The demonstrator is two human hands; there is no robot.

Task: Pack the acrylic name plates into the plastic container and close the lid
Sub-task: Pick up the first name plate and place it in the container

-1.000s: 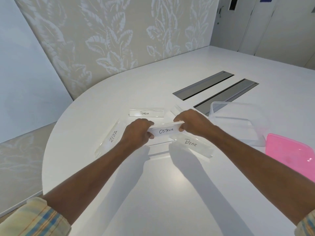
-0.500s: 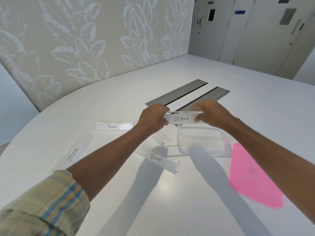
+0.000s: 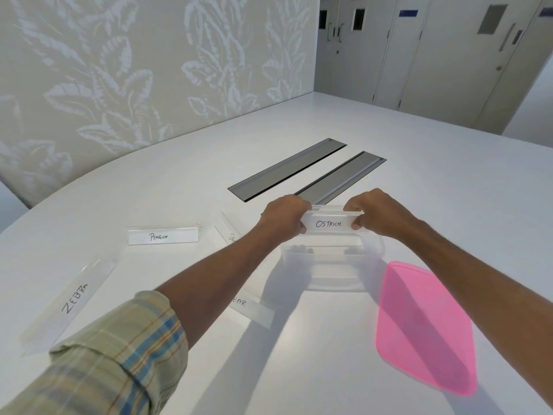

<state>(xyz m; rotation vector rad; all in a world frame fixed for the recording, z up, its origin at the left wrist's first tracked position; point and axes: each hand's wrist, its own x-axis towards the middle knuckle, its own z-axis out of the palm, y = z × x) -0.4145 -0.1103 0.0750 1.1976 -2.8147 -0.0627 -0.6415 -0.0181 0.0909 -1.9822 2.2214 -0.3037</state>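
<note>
My left hand (image 3: pixel 285 218) and my right hand (image 3: pixel 374 214) each pinch one end of the clear OSTRICH name plate (image 3: pixel 329 224), held level above the open clear plastic container (image 3: pixel 332 274). Its pink lid (image 3: pixel 425 327) lies flat on the table to the container's right. Other acrylic plates lie on the table: PENGUIN (image 3: pixel 163 235), ZEBRA (image 3: pixel 71 301), a BEAR plate (image 3: pixel 254 310) partly behind my left forearm, and one more plate (image 3: pixel 227 233) mostly hidden behind my left wrist.
The white table (image 3: pixel 434 190) curves along a leaf-patterned wall on the left. Two grey cable slots (image 3: pixel 287 169) are set into the tabletop just beyond my hands. Doors stand at the far right.
Both hands lifted the OSTRICH plate off the table and carried it right, over the container, then lowered it slightly. The view has turned right with it.
</note>
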